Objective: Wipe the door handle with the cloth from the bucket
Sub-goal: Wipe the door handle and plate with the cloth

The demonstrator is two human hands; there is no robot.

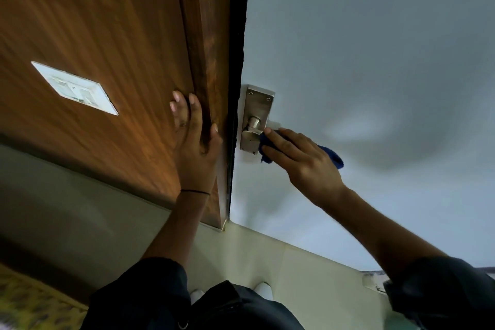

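A silver metal door handle (pixel 253 124) on a rectangular backplate is fixed to a pale grey-blue door (pixel 361 61). My right hand (pixel 297 158) holds a dark blue cloth (pixel 333 159) wrapped over the lever part of the handle, which the cloth and fingers hide. The cloth sticks out on both sides of my hand. My left hand (pixel 194 142) lies flat with spread fingers against the brown wooden panel (pixel 107 35) and frame edge left of the door. No bucket is in view.
A white switch plate (pixel 75 87) sits on the wooden panel at the left. A dark gap runs between frame and door. Cream floor tiles (pixel 294 270) lie below, with my white shoes near the bottom. A patterned surface shows at the bottom left.
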